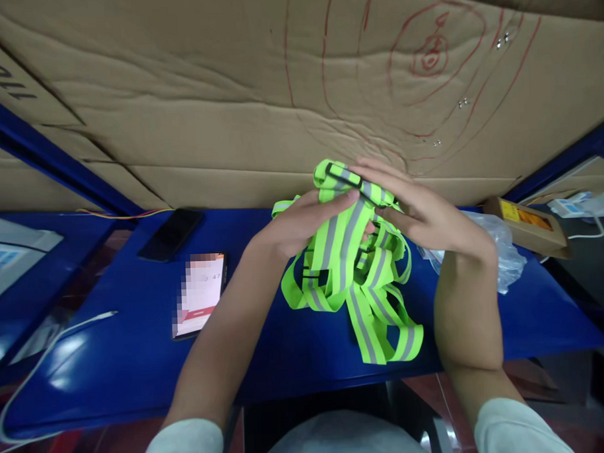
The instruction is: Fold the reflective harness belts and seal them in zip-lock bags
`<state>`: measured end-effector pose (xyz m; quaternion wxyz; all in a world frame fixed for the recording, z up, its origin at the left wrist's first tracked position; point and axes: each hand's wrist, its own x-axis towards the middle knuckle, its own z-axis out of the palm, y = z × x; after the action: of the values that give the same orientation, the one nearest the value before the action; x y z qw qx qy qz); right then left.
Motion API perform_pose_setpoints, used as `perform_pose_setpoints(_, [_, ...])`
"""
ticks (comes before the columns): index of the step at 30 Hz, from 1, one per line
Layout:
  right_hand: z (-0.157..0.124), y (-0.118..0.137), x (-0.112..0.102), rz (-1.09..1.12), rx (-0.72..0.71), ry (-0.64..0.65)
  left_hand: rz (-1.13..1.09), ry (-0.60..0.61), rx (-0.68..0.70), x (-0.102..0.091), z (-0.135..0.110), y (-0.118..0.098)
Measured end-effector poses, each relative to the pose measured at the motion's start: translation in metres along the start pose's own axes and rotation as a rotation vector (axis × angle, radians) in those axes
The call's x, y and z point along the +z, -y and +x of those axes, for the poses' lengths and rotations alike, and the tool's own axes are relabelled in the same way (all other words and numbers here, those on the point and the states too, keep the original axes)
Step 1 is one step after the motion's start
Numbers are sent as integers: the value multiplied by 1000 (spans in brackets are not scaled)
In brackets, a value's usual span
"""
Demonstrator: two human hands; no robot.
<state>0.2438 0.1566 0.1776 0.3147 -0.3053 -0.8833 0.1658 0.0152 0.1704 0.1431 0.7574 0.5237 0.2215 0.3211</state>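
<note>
Both my hands are on a neon yellow-green reflective harness vest (340,248), made of straps with grey stripes and black buckles. My left hand (309,216) grips its bunched upper part, thumb lying across the straps and fingers hidden behind them. From the right, my right hand (405,200) is closed around the upper bundle, its fingers reaching over the top near a black slider (344,175). Loose loops of strap hang below the hands, the lowest reaching down over the blue table (306,358).
Left of my arm lie a lit phone (200,296) and a dark phone (171,234). A white cable (82,323) runs along the table's left side. Clear plastic bags (504,256) and a cardboard box (530,228) sit at right. A cardboard panel (203,91) stands behind.
</note>
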Motion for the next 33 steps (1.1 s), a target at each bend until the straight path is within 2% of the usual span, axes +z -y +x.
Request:
perform_pose_setpoints(3, [-2, 5, -3, 31, 48, -19, -41, 3, 10, -2, 4, 2])
perform_pose_setpoints(5, [-1, 5, -4, 68, 72, -33, -68, -40, 33, -3, 6, 4])
perform_pose_setpoints(7, [1, -1, -5, 131, 91, -49, -71, -95, 43, -3, 6, 5])
perform_pose_setpoints(9, [3, -11, -3, 215, 108, -124, -45, -106, 49, -2, 4, 5])
perform_pose_setpoints(12, [7, -25, 8, 364, 156, -221, 26, -57, 36, -2, 3, 6])
perform_pose_setpoints(15, [10, -23, 23, 456, 231, -271, 3, -59, 11, -1, 8, 11])
perform_pose_setpoints(19, [12, -6, 33, 256, 152, -504, -175, -8, 84, -3, 19, 20])
perform_pose_setpoints(22, [11, 0, 32, 62, 47, -554, -225, 64, 94, -5, 22, 22])
perform_pose_setpoints(25, [10, -1, 32, -78, -74, -513, -267, 56, 143, -4, 16, 16])
perform_pose_setpoints(27, [10, -1, 31, -127, -117, -434, -315, 23, 208, -4, 10, 10])
perform_pose_setpoints(30, [10, 6, 24, -135, -99, -253, -331, -53, 262, -6, 3, 1])
perform_pose_setpoints(33, [2, 13, 5, 7, -32, -9, -250, -129, 183, -8, 1, -3])
